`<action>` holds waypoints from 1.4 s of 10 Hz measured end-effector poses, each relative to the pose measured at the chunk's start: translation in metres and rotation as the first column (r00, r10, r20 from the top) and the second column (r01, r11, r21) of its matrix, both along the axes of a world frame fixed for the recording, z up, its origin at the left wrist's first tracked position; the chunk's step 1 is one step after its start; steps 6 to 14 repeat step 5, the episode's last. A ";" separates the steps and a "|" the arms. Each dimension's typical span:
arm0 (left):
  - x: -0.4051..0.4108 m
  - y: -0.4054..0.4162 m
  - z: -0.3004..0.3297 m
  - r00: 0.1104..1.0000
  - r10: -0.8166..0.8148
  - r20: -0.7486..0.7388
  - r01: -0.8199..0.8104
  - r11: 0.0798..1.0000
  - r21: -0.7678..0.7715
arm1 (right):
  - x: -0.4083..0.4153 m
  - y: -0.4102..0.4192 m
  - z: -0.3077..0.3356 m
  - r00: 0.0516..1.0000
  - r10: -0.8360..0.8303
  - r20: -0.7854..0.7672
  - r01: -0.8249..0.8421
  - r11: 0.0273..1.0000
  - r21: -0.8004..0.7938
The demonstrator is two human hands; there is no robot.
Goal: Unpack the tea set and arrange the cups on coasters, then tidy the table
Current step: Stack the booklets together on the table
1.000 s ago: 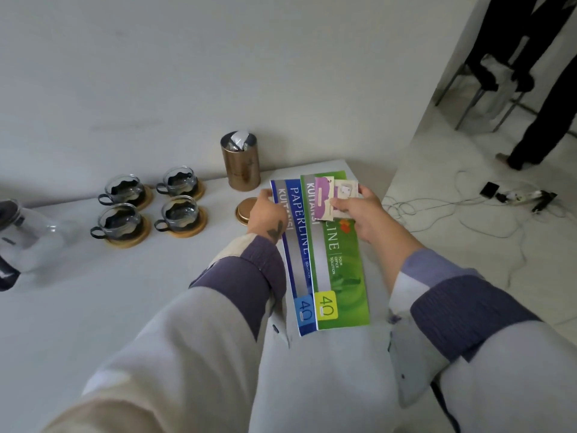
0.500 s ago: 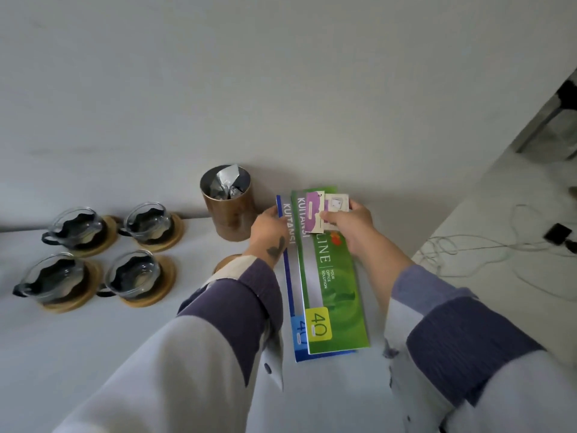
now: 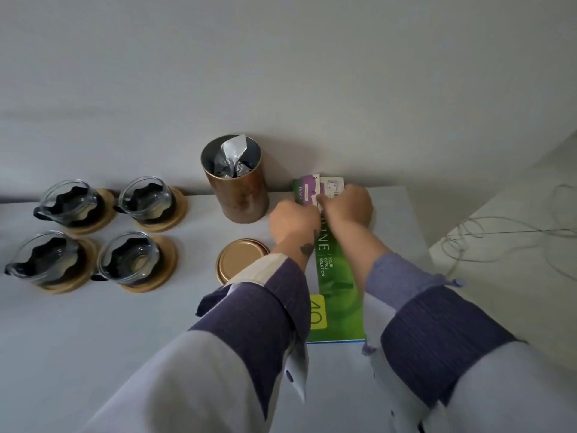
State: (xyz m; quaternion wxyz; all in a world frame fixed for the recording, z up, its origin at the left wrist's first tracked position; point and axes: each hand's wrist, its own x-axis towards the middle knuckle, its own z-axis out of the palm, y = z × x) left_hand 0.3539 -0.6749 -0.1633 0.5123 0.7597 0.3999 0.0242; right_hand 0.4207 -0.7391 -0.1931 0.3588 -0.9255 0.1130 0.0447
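- Squaring the green folder (image 3: pixel 338 295) against the wall at the far right of the table (image 3: pixel 93 339), probably to tidy.
- Left hand (image 3: pixel 293 221) curled at the folder's top, right hand (image 3: pixel 348 207) pinching small cards (image 3: pixel 321 187) there (exact finger hold hidden).
- Four cups (image 3: pixel 137 198) already seated on coasters (image 3: pixel 170 259), far left, well apart.

Open desk (image 3: pixel 93 339) surface lay in the near left, between the four cups on coasters (image 3: pixel 93 235) at the far left and the person's sleeves, giving a hand free passage there. At the back, the copper canister (image 3: pixel 237 189) stood just beside the left hand (image 3: pixel 293 220), with its lid (image 3: pixel 237 264) lying flat in front of it, narrowing the gap toward the wall. Both hands and the green folder (image 3: pixel 340 295) occupied the right end of the desk, close to its edge.
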 end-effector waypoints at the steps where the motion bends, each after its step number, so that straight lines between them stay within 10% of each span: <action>1: -0.007 0.003 0.001 0.996 -0.091 0.019 0.089 0.993 0.071 | 0.003 0.003 0.001 1.000 0.022 -0.019 -0.022 0.999 -0.032; 5: -0.034 0.012 0.049 0.937 -0.350 0.001 0.348 0.931 0.106 | -0.005 -0.011 0.026 0.978 0.090 -0.190 -0.099 0.994 -0.038; 14: -0.034 0.012 0.049 0.937 -0.350 0.001 0.348 0.931 0.106 | -0.005 -0.011 0.026 0.978 0.090 -0.190 -0.099 0.994 -0.038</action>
